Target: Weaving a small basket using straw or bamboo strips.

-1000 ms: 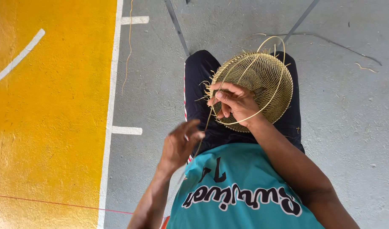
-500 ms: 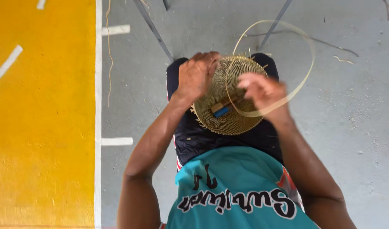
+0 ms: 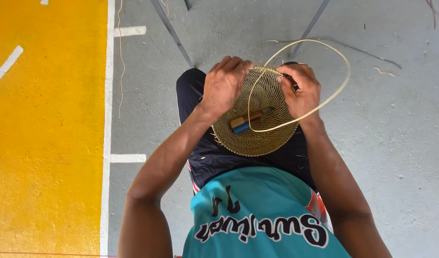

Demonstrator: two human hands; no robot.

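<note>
A round, finely woven straw-coloured disc [image 3: 257, 136] rests on my lap over dark shorts. My left hand [image 3: 225, 86] grips its far left rim. My right hand [image 3: 301, 91] pinches the far right rim together with a long pale cane strand [image 3: 341, 83]. The strand loops out to the right and back across the disc. A small tool with a brown and blue handle [image 3: 246, 122] lies on the weave between my hands.
I sit over a grey concrete floor [image 3: 401, 157] with white painted lines [image 3: 128, 157] and a yellow painted area [image 3: 42, 143] to the left. Thin metal legs [image 3: 174, 33] stand ahead. Loose strands [image 3: 120, 57] lie on the floor.
My left hand rose from my lap to the disc's rim. The disc swung flatter and lower on my lap, and the cane loop spread wider to the right.
</note>
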